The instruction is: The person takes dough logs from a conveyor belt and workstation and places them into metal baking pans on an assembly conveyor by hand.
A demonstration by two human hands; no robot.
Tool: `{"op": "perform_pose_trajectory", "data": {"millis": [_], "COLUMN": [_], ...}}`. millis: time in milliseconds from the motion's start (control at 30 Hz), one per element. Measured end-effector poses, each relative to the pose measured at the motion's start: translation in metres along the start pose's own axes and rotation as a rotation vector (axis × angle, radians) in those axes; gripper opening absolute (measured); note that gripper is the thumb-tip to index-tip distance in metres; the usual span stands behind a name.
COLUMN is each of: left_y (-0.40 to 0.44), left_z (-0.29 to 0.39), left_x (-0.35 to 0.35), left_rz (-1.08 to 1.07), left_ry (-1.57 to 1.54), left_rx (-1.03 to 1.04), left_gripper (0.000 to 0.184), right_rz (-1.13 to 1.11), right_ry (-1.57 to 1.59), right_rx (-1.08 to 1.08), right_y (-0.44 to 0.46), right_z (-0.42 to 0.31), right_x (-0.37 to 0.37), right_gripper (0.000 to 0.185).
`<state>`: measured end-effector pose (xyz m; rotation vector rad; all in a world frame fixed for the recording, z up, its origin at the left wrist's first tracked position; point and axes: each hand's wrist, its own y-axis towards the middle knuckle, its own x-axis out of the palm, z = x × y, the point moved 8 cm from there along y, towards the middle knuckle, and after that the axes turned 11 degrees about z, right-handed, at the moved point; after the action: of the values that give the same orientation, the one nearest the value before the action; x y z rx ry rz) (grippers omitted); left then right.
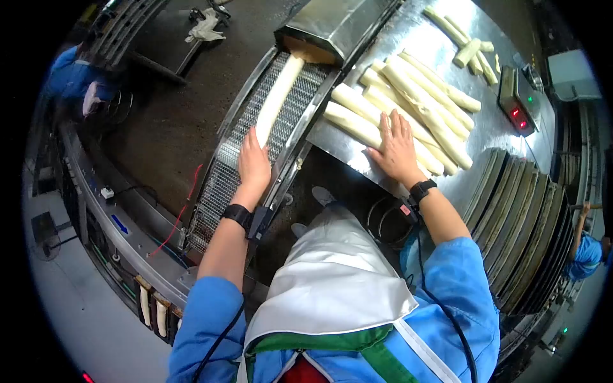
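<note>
While uncurled hands (pixel 394 150) touch dough rolls (pixel 421 96), metal hood (pixel 338 24) over conveyor (pixel 217 186), stacked trays (pixel 511 223) rightward

Blue arrow (pixel 119 223) on curved rail (pixel 135 246)

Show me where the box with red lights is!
In the head view, the box is at the right, on the metal table, with dough rolls to its left.

Left hand (pixel 255 163), right hand (pixel 396 149) palm-down
</note>
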<state>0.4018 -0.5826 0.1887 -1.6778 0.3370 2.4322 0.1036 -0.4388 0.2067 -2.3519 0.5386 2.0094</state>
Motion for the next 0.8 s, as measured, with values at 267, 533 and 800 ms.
{"op": "perform_pose_trajectory", "data": {"millis": [267, 533, 800], "left_y": [-0.047, -0.082, -0.117], "left_z": [-0.031, -0.063, -0.087], "left_x": [-0.03, -0.04, -0.041], "left_rz": [0.049, 0.1, 0.089], "left_ry": [-0.074, -0.059, -0.04], "left_rx": [-0.032, -0.167, -0.341], "left_gripper": [0.052, 0.051, 0.056], "right_rz": [-0.132, -0.202, -0.176], "right_ry": [-0.146, -0.16, -0.191], "right_rx": [0.093, 0.213, 0.242], "right_y": [-0.042, -0.069, -0.071], "right_z": [0.049, 0.061, 0.067], "right_x": [-0.032, -0.046, -0.013], "right_gripper": [0.093, 0.1, 0.104]}}
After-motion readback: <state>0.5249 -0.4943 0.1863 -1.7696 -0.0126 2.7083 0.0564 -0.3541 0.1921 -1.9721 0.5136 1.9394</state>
